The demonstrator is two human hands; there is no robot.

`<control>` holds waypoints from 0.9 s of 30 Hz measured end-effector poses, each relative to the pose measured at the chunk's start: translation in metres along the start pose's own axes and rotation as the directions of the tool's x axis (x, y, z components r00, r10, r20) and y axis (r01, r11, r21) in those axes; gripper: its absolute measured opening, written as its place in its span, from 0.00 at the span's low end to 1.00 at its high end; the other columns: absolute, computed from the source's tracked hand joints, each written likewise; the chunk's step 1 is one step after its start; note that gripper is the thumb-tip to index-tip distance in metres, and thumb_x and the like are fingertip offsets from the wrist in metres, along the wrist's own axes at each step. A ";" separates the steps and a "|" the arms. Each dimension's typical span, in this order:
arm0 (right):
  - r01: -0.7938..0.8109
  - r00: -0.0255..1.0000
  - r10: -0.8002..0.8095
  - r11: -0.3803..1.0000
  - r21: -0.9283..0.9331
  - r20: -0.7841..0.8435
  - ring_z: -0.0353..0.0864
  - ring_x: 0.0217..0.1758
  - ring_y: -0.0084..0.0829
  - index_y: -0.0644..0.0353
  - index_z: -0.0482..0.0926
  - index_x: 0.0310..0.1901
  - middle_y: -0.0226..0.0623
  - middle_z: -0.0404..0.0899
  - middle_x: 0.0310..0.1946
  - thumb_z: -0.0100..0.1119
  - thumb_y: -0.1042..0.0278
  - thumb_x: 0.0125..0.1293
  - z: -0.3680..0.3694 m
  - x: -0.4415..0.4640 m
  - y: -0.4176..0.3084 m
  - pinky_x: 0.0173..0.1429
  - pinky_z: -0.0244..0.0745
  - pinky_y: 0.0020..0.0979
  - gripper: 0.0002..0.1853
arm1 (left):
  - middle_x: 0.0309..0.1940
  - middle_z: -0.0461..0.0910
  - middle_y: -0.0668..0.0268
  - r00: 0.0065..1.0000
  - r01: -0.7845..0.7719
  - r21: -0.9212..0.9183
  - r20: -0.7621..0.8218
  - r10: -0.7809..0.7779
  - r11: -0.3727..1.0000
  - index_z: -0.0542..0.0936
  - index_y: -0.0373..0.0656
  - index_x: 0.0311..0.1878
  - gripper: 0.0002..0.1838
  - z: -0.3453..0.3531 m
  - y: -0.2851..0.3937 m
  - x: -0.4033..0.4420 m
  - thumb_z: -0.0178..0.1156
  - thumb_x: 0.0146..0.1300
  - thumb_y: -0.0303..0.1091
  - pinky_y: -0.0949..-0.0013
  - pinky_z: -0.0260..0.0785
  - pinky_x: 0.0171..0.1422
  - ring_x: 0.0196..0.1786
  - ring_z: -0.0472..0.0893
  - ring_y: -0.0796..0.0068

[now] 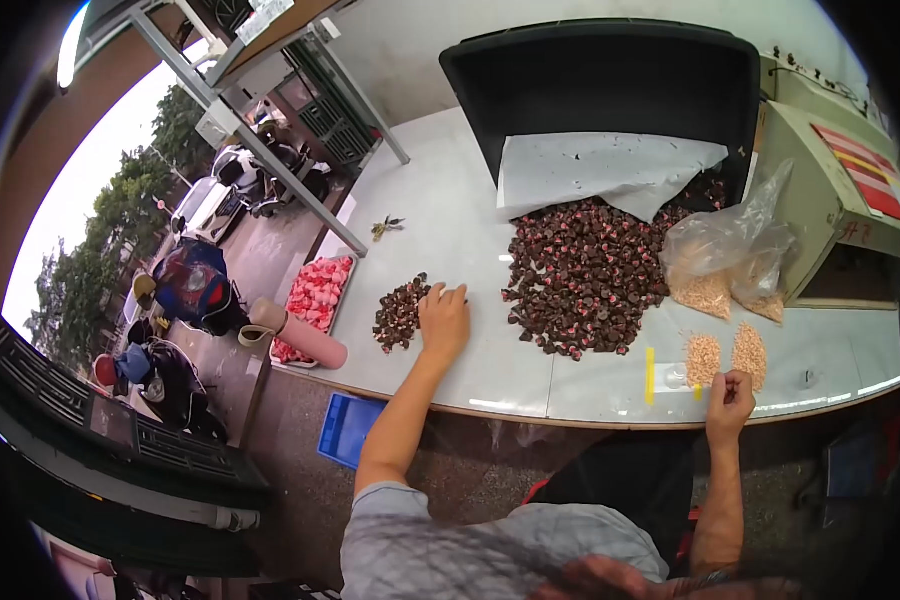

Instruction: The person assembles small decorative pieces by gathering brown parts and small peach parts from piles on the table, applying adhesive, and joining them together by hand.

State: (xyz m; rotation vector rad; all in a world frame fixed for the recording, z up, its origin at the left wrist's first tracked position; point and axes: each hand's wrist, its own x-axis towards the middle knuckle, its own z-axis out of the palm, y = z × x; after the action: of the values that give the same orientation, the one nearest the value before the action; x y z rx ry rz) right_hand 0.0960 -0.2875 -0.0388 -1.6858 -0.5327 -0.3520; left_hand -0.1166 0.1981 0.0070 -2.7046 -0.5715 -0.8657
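My left hand (pixel 445 322) lies on the table with its fingers stretched out, at the right edge of a small pile of dark pieces (pixel 398 318). Between my hands spreads a large heap of dark brown pieces with pink-red bits (pixel 585 270). My right hand (pixel 732 405) is closed in a pinch at the near edge of two small piles of tiny beige pieces, a left pile (pixel 703 357) and a right pile (pixel 749 350). Whatever its fingertips hold is too small to make out. Yellow strips (pixel 650 376) mark the tabletop beside that hand.
A black bin (pixel 600 80) lies tipped behind the heap, with a white sheet (pixel 610 165) at its mouth. Clear bags (pixel 715 260) of beige pieces stand right, beside a greenish machine (pixel 830 190). At left are a pink-red filled tray (pixel 353 268) and a pink bottle (pixel 310 340).
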 end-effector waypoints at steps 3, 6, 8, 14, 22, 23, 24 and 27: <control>0.007 1.000 -0.007 1.000 -0.005 -0.008 0.63 0.23 0.10 0.62 0.73 0.36 0.20 0.69 0.21 0.63 0.75 0.72 0.000 0.001 0.000 0.26 0.56 0.18 0.08 | 0.48 0.85 0.59 1.000 0.006 0.063 0.025 -0.007 0.998 0.82 0.43 0.57 0.21 -0.009 -0.007 -0.007 0.67 0.60 0.31 0.48 0.62 0.66 0.67 0.74 0.52; -0.003 1.000 0.003 1.000 0.010 0.001 0.62 0.23 0.10 0.62 0.73 0.35 0.20 0.68 0.21 0.63 0.74 0.72 0.001 0.001 -0.002 0.26 0.55 0.19 0.08 | 0.50 0.83 0.57 0.998 0.050 -0.028 -0.043 -0.051 0.998 0.83 0.42 0.53 0.17 -0.027 0.011 -0.005 0.68 0.60 0.31 0.50 0.65 0.65 0.65 0.76 0.52; -0.007 1.000 0.007 1.000 0.015 0.009 0.62 0.23 0.10 0.62 0.73 0.35 0.20 0.68 0.21 0.63 0.74 0.72 0.001 0.002 -0.004 0.26 0.55 0.19 0.09 | 0.51 0.83 0.57 0.998 -0.010 -0.350 0.051 0.030 0.937 0.83 0.41 0.52 0.16 -0.019 0.020 -0.004 0.68 0.60 0.31 0.52 0.68 0.63 0.62 0.77 0.52; -0.003 1.000 0.003 1.000 -0.009 0.014 0.63 0.22 0.11 0.62 0.73 0.35 0.21 0.69 0.20 0.63 0.74 0.72 -0.001 0.003 -0.004 0.26 0.55 0.20 0.08 | 0.47 0.81 0.58 0.967 0.074 -0.591 0.239 0.087 0.803 0.85 0.42 0.48 0.13 -0.011 0.048 0.006 0.72 0.59 0.31 0.55 0.72 0.63 0.55 0.79 0.51; -0.016 1.000 0.017 0.999 -0.031 0.025 0.65 0.22 0.13 0.63 0.74 0.36 0.25 0.71 0.20 0.65 0.75 0.71 -0.001 0.003 -0.007 0.26 0.57 0.21 0.08 | 0.47 0.82 0.59 0.956 0.101 -0.635 0.275 0.102 0.766 0.85 0.43 0.48 0.12 -0.003 0.045 0.007 0.71 0.62 0.30 0.57 0.71 0.64 0.57 0.79 0.54; -0.011 1.000 0.012 0.999 -0.035 0.020 0.65 0.22 0.13 0.63 0.74 0.36 0.25 0.71 0.20 0.65 0.76 0.70 -0.001 0.003 -0.008 0.26 0.58 0.22 0.08 | 0.47 0.82 0.58 0.958 0.094 -0.634 0.268 0.104 0.768 0.85 0.42 0.49 0.12 -0.002 0.043 0.007 0.70 0.63 0.31 0.57 0.72 0.64 0.57 0.79 0.54; -0.009 1.000 0.009 0.999 -0.042 0.012 0.66 0.22 0.13 0.63 0.74 0.36 0.25 0.72 0.20 0.65 0.76 0.70 -0.001 0.003 -0.009 0.26 0.59 0.22 0.07 | 0.48 0.83 0.57 0.959 0.084 -0.635 0.262 0.111 0.768 0.85 0.41 0.49 0.12 -0.001 0.041 0.007 0.70 0.64 0.31 0.57 0.72 0.64 0.56 0.79 0.54; -0.003 1.000 0.003 1.000 -0.026 -0.011 0.70 0.25 0.15 0.63 0.75 0.38 0.26 0.75 0.23 0.65 0.77 0.69 -0.001 0.001 0.003 0.29 0.65 0.22 0.06 | 0.48 0.84 0.54 0.969 0.164 -0.642 0.248 0.001 0.749 0.83 0.37 0.51 0.12 0.018 0.029 -0.005 0.66 0.68 0.32 0.58 0.74 0.62 0.54 0.82 0.53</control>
State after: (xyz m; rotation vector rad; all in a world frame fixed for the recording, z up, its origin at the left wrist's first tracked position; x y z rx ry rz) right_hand 0.0984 -0.2888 -0.0401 -1.7085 -0.5196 -0.3667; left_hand -0.0984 0.1769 -0.0138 -3.4942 -0.4979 -0.9061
